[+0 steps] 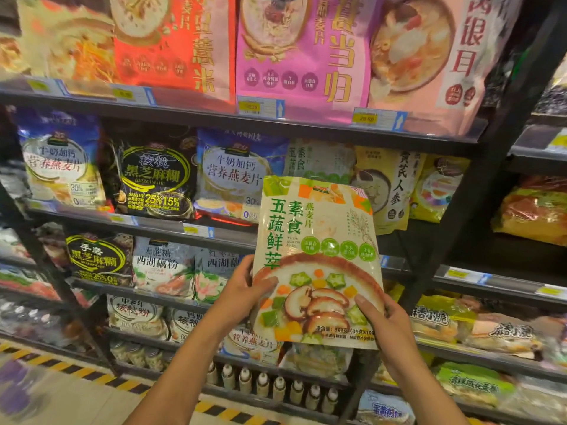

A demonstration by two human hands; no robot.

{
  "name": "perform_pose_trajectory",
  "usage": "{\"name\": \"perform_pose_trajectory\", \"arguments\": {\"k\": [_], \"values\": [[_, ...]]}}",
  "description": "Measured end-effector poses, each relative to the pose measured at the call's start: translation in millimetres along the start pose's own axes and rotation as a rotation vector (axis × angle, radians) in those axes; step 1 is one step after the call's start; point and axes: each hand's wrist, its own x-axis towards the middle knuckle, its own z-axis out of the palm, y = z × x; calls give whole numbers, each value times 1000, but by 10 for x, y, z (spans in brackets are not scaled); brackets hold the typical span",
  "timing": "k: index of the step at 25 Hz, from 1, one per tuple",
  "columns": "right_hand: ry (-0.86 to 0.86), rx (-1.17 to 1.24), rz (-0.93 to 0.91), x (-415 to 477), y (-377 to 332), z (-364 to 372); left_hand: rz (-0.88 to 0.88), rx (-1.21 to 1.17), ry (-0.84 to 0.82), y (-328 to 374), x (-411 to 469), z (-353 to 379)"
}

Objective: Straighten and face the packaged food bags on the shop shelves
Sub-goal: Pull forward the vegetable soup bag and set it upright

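Green-lettered bag (316, 262) | left hand (245, 291) and right hand (388, 320) grasp lower sides | top-shelf bags (300, 47) blurred, cut off

Top-shelf bags (300, 47) cut off overhead, left-edge packets (18, 317) a blur

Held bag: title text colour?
Green, on the held bag, a cream pack; head view.

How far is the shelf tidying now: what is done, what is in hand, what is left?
Done, it seems: the tall pink bag and its top-shelf neighbours stand facing front. In hand: the left hand and right hand hold the green-and-cream vegetable oatmeal bag off the shelf. Left: returning it to its row, then the yellow bags on that shelf, which look tilted.
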Motion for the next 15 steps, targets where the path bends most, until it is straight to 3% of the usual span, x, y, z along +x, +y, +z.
{"name": "perform_pose_trajectory", "arguments": {"k": [6, 15], "values": [[-16, 13, -47, 710, -273, 229, 133, 92, 151, 202, 871, -18], [-10, -277, -199, 1728, -618, 350, 258, 100, 266, 402, 2035, 130]]}}
